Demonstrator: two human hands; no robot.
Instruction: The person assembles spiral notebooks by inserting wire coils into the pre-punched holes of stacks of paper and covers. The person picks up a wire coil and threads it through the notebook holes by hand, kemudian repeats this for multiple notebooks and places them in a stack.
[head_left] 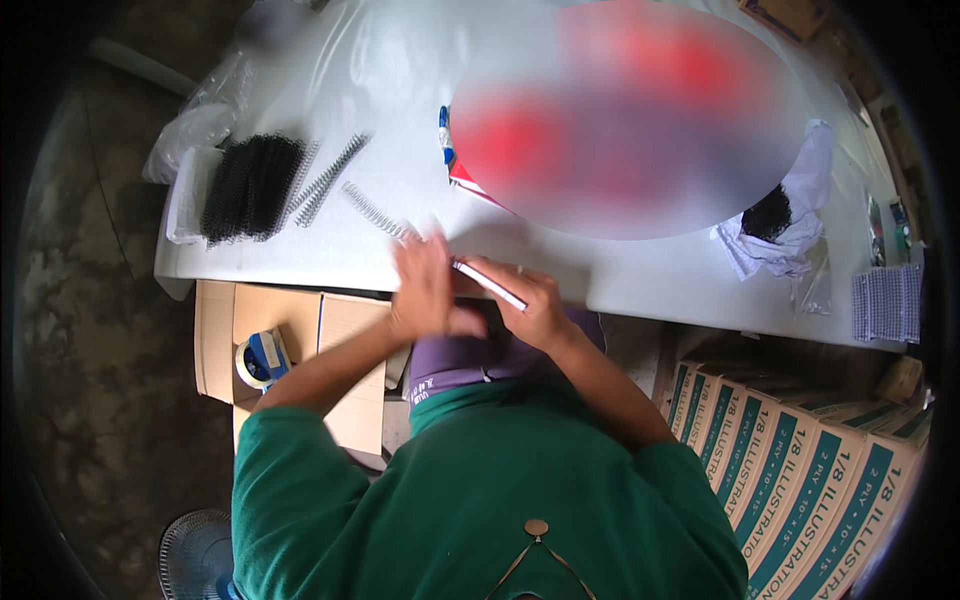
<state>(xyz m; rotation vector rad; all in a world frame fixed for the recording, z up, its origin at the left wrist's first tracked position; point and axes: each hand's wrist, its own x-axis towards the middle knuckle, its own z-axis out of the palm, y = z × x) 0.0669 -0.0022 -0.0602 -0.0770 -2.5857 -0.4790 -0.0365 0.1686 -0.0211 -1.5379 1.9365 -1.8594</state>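
My right hand (535, 308) grips a thin pad (492, 284) with a white edge, just over the table's front edge. To its left, my left hand (425, 285) is smeared by motion; its fingers are stretched out and the thumb stands apart. Just beyond those fingertips lies a loose pale spiral binding coil (372, 210); whether they touch it I cannot tell. Further left, a pair of longer coils (330, 180) lies slanted beside a thick bunch of black spiral coils (255, 185).
The white-covered table (300, 262) bears a blurred patch with red areas (620, 120), a white cloth (775, 245) with a black bundle, and a checked stack (886, 303). Below are an open cardboard box (355, 345) holding a tape roll (262, 358), and several cartons (790, 460).
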